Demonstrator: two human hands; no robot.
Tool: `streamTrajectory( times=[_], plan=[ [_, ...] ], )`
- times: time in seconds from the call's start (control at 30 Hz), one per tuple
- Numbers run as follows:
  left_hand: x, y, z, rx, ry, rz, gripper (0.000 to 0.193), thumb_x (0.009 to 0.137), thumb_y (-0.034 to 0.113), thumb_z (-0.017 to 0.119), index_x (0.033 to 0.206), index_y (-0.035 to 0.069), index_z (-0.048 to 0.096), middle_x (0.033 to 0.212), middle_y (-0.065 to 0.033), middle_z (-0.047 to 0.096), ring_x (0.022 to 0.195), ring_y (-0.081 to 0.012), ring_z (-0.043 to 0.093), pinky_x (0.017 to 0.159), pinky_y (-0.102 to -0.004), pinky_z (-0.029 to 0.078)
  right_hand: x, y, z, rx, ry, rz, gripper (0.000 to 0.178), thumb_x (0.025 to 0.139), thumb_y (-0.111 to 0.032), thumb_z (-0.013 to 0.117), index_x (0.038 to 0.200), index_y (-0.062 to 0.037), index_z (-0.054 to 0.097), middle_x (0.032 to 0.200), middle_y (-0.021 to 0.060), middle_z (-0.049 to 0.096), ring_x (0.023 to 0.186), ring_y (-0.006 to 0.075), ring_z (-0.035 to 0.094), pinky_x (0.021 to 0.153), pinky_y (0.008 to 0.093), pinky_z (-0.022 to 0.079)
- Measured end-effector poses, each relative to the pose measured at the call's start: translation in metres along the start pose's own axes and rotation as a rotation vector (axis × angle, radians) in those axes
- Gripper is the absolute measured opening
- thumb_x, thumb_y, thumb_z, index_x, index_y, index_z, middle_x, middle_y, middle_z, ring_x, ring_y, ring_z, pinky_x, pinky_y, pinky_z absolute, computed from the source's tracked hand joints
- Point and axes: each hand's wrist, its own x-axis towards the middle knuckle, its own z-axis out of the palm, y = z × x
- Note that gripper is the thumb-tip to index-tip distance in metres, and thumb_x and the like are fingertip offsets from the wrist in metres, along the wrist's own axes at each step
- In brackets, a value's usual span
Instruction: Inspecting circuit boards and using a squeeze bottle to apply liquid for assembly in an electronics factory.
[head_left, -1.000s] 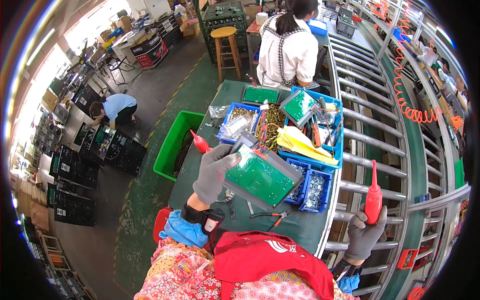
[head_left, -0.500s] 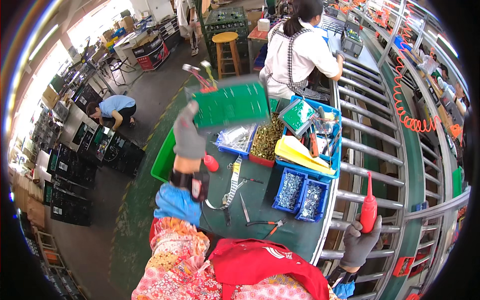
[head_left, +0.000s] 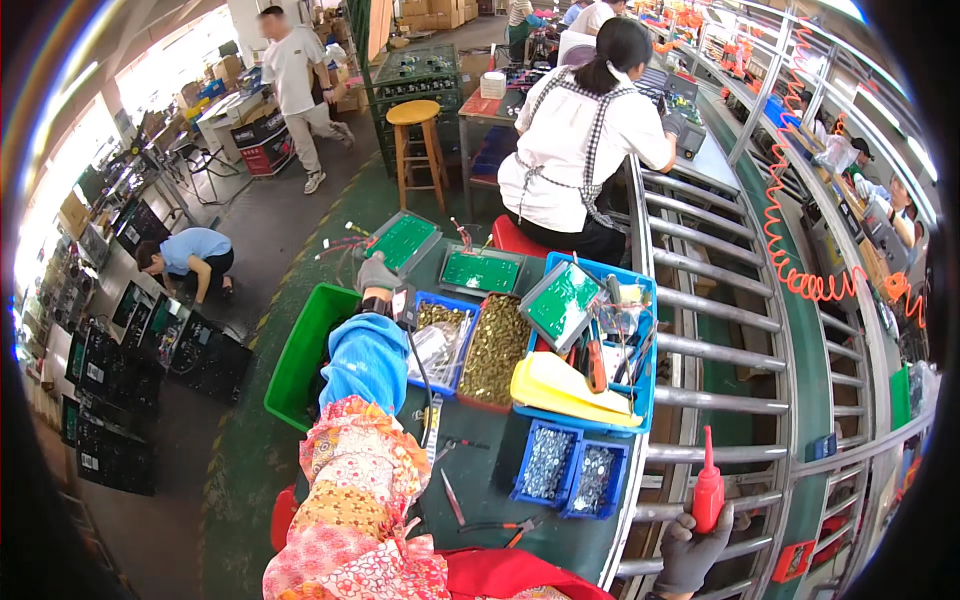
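At the far left end of the bench, my left hand [head_left: 377,272], in a grey glove, is closed on the near edge of a green circuit board [head_left: 404,240]. The board has a grey rim, and its wires end in white plugs. Another green circuit board [head_left: 482,271] lies just right of it. My right hand [head_left: 692,552], also gloved, grips a red squeeze bottle [head_left: 708,497] near its base. The bottle stands upright with its thin nozzle up, over the roller conveyor. My left sleeve covers part of the bench.
A green bin [head_left: 312,350], a tray of brass parts [head_left: 497,350] and two blue trays of small metal parts [head_left: 545,462] stand on the bench. A blue crate [head_left: 640,400] holds tools and a third board. Rollers [head_left: 715,345] run along the right. A seated co-worker [head_left: 570,150] is ahead.
My left hand has carried the circuit board away from me to the bench's far left end. The red bottle remains in my right hand, now lower in view.
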Motion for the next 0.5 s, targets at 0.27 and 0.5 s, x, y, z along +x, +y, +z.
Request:
streamTrajectory(
  times=[0.27, 0.5],
  plan=[
    [0.017, -0.023, 0.083, 0.083, -0.084, -0.09, 0.041, 0.069, 0.021, 0.069, 0.106, 0.004, 0.064, 0.1, -0.02, 0.067, 0.095, -0.0377, 0.065, 0.08, -0.0427, 0.054, 0.032, 0.026, 0.023, -0.568, -0.03, -0.174, 0.043, 0.09, -0.035, 0.06, 0.117, -0.0016, 0.054, 0.083, 0.0139, 0.06, 0.07, 0.0198, 0.057, 0.061, 0.0286, 0.05],
    [-0.001, -0.005, 0.046, 0.45, -0.275, -0.038, 0.029, 0.074, 0.02, 0.07, 0.099, 0.008, 0.071, 0.105, -0.0124, 0.069, 0.095, -0.0273, 0.068, 0.073, -0.0368, 0.056, 0.045, 0.048, 0.044, -0.088, -0.028, 0.183, 0.048, 0.09, -0.048, 0.058, 0.113, -0.0067, 0.05, 0.082, 0.0076, 0.055, 0.058, 0.0113, 0.048, 0.044, 0.0196, 0.038]
  ],
)
